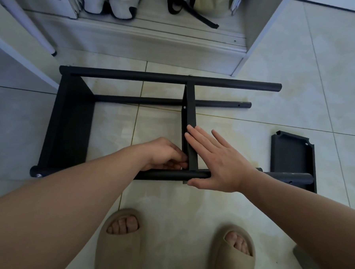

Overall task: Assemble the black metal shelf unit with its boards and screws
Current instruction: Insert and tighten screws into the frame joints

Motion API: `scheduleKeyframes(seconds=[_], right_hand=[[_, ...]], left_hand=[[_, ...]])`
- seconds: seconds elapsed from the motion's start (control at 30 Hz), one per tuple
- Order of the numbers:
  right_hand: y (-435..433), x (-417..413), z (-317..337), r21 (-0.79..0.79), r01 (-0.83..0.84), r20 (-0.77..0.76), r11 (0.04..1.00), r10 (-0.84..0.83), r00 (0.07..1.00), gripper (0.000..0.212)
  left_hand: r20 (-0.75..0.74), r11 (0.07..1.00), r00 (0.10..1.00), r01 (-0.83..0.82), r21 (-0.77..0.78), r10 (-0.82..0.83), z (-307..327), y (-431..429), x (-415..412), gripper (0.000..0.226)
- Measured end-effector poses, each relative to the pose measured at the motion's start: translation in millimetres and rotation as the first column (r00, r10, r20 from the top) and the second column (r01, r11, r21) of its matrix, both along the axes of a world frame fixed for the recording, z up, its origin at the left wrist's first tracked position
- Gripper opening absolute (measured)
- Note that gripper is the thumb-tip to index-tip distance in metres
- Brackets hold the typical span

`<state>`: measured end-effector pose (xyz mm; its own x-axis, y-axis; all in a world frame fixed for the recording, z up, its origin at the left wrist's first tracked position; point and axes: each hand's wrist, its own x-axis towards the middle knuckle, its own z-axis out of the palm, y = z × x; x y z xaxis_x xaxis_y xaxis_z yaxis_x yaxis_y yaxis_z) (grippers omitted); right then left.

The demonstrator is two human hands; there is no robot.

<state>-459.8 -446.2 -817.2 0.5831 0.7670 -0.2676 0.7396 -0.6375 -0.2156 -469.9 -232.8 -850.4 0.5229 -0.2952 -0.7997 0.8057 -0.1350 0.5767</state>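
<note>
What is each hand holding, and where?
Right hand presses flat on the middle board. Left hand curls at the board's joint with the front tube; its grip is hidden.

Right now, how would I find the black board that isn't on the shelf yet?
Find the black shelf frame lying on the tiled floor, then look off its right end, past the right hand. The loose board lies flat there, partly under the near pole. The frame's other two boards stand on edge between the poles; this one has notched corners.
</note>
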Motion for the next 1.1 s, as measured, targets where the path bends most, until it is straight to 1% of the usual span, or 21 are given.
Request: scheduleKeyframes(seconds=[0.2, 0.33, 0.43, 0.53, 0.67, 0.77, 0.97, 1.1], right_hand=[[0.2, 0.2, -0.1, 0.015, 0.007, -0.010, 1.000, -0.007, 1.000, 0.109], [0.7, 0.3, 0.7, 0.011, 0.011, -0.011, 1.000, -0.011, 1.000, 0.110], [0.9, 0.2, 2.2, 0.011, 0.013, -0.018, 1.000, -0.013, 1.000, 0.109], [1.6, 0.1, 3.4, 0.001, 0.017, -0.030, 1.000, -0.017, 0.999, 0.110], [1.3, 0.1, 4.2, -0.008, 0.016, -0.033, 1.000, -0.016, 0.999, 0.110], [1.3, 0.1, 4.1, -0.002, 0.018, -0.040, 1.000, -0.018, 0.999, 0.110], [1.0, 0.5, 3.3, 0.000, 0.018, -0.035, 1.000, -0.018, 0.999, 0.110], [1.1, 0.6, 2.8, -0.002, 0.016, -0.037, 1.000, -0.017, 0.999, 0.110]], left_hand=[[-0.021, 1.000, 0.999, -0.030, 0.008, 0.031, -2.8, 0.6, 1.2, 0.011], [-0.002, 1.000, 1.000, 0.006, -0.004, -0.006, -4.3, 1.1, 2.9, 0.013], [0.001, 0.998, 0.998, 0.066, -0.003, -0.066, -3.0, -1.9, 4.7, 0.010], [0.015, 0.984, 0.984, 0.179, -0.007, -0.179, -1.7, -7.6, 5.4, 0.014], [-0.047, 0.967, 0.969, 0.239, -0.090, -0.244, -0.5, -5.8, 6.4, 0.018], [-0.079, 0.955, 0.956, 0.271, -0.119, -0.281, 0.7, -4.0, 5.8, 0.023], [-0.141, 0.960, 0.955, 0.244, -0.135, -0.262, -0.2, -4.5, 5.1, 0.019], [-0.128, 0.960, 0.955, 0.254, -0.123, -0.269, -1.1, -5.8, 6.1, 0.022]])
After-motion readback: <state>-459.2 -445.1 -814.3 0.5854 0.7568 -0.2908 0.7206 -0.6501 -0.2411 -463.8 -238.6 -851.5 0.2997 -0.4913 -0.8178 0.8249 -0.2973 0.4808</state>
